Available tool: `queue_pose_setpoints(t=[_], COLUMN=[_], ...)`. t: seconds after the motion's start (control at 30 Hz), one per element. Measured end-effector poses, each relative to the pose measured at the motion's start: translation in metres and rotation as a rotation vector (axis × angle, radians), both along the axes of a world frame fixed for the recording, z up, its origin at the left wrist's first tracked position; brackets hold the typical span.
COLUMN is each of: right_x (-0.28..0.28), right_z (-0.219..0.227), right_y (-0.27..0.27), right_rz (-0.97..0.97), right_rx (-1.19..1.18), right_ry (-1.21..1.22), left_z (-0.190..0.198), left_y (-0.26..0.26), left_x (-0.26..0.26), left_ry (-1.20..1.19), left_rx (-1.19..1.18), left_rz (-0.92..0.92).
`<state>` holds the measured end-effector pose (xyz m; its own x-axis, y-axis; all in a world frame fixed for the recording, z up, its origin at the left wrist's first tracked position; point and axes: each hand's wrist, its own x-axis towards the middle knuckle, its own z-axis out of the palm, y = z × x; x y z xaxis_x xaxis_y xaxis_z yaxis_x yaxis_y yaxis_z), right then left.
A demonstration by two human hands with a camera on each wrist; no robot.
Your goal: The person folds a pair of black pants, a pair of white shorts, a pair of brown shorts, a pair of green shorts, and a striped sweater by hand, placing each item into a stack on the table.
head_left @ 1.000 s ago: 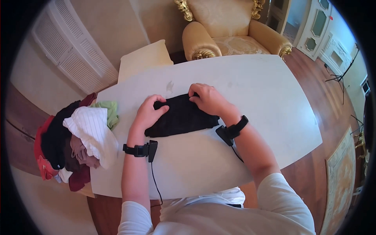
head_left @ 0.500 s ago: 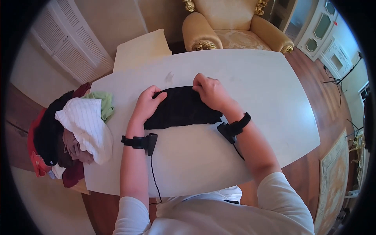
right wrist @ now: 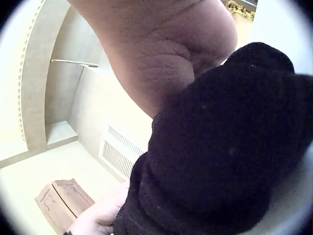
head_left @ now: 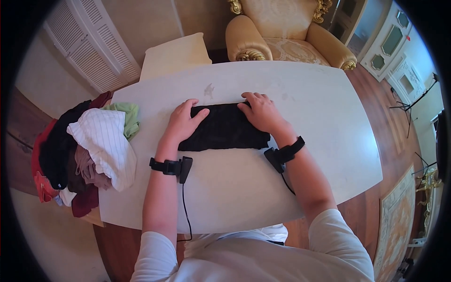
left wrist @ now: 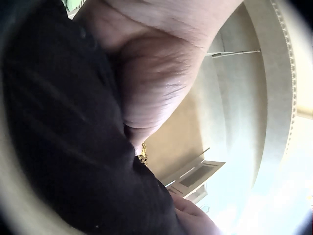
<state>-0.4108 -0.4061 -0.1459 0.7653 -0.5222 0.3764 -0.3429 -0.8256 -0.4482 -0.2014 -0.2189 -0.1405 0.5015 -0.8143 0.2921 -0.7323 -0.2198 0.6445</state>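
Note:
A black piece of clothing, folded into a flat rectangle, lies on the white table. At its left end rests my left hand, the thumb spread over the cloth's far left corner and the fingers along the side. My right hand lies over the far right corner, with its thumb on the fabric and its fingers loosely extended past the far edge. In the left wrist view the dark fabric partly hides my thumb. Dark fabric also covers my right fingers in the right wrist view.
A heap of clothes at the table's left edge includes a white striped garment, a green cloth and a red one. The white table extends to the right. Beyond it stands a gold armchair. Cables hang from both wrist cameras.
Both hands have loosened from pinching the far corners to resting with straighter fingers on the black clothing. Its bottom edge now runs more level, and the head view has shifted slightly.

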Motion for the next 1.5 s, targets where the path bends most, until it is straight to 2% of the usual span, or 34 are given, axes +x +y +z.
queue_pose_setpoints(t=[0.07, 0.23, 0.37, 0.43, 0.63, 0.73, 0.93, 1.03, 1.23, 1.37, 1.5], right_x=[0.0, -0.005, -0.014, -0.016, -0.019, -0.021, -0.021, -0.023, -0.023, -0.031, -0.031], right_z=[0.001, 0.015, 0.022, 0.028, 0.042, 0.043, 0.052, 0.049, 0.058, 0.057, 0.064], right_y=[0.0, -0.008, -0.01, -0.007, -0.004, -0.004, -0.003, -0.004, -0.004, -0.011, -0.013], right_rz=[0.001, 0.097, 0.213, 0.212, 0.208, 0.23, 0.227, 0.228, 0.219, 0.27, 0.224], right_rx=[0.018, 0.131, 0.12, 0.148, 0.262, 0.265, 0.334, 0.32, 0.37, 0.335, 0.327], right_ry=[0.032, 0.158, 0.135, 0.182, 0.332, 0.316, 0.333, 0.318, 0.34, 0.43, 0.521], left_z=[-0.005, 0.013, 0.021, 0.023, 0.04, 0.039, 0.036, 0.027, 0.054, 0.045, 0.035], left_y=[0.0, 0.003, 0.013, 0.016, 0.022, 0.02, 0.023, 0.024, 0.031, 0.031, 0.032], left_x=[0.005, 0.002, 0.001, 0.001, 0.002, 0.008, 0.008, 0.009, 0.003, 0.013, 0.022], left_ry=[0.008, -0.014, 0.004, 0.016, 0.189, 0.208, 0.292, 0.455, 0.305, 0.335, 0.397], left_rx=[0.045, 0.259, 0.266, 0.255, 0.531, 0.574, 0.471, 0.394, 0.556, 0.523, 0.489], left_rz=[-0.009, -0.048, -0.093, -0.113, -0.128, -0.224, -0.288, -0.309, -0.348, -0.389, -0.408])
